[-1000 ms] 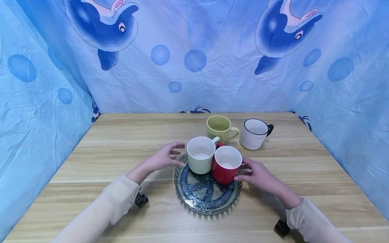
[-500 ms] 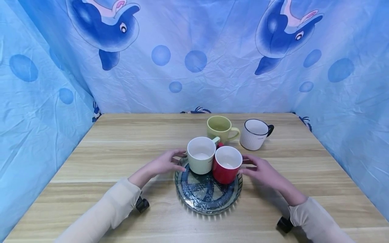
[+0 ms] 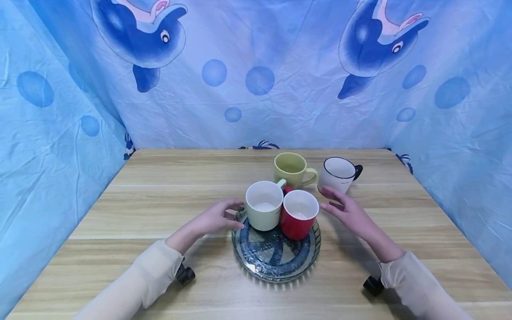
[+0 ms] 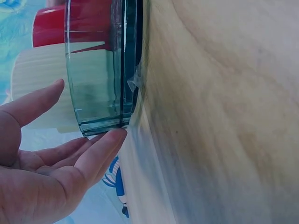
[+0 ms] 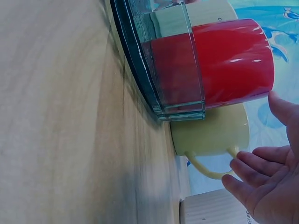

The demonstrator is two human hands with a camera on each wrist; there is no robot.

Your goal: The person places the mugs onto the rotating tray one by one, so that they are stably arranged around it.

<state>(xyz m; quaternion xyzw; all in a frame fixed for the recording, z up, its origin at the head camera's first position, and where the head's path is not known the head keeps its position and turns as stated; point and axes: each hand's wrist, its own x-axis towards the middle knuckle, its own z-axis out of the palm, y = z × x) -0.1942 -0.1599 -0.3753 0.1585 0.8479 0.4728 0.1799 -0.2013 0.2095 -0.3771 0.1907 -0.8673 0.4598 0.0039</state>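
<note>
A round glass tray (image 3: 276, 273) with a clear wall and a dark patterned base sits mid-table. Inside it, toward the back, a pale green ribbed mug (image 3: 262, 217) and a red mug (image 3: 295, 227) stand upright side by side. My left hand (image 3: 214, 218) is at the tray's left side, its straight fingertips right at the glass wall (image 4: 96, 93) in the left wrist view, thumb apart. Right of the red mug hovers my right hand (image 3: 352, 217), fingers spread and holding nothing. Its thumb tip overlaps the red mug's rim edge in the right wrist view.
Behind the tray stands an olive-green mug (image 3: 288, 177), handle to the right. Beside it is a white ribbed mug (image 3: 332, 180) with a black rim and black handle, partly behind my right fingers. A blue dolphin-print curtain (image 3: 256, 115) borders the wooden table (image 3: 160, 186).
My right hand has come away from the red mug and shifted slightly right and up, toward the white mug. My left fingers have moved down to the tray's left edge.
</note>
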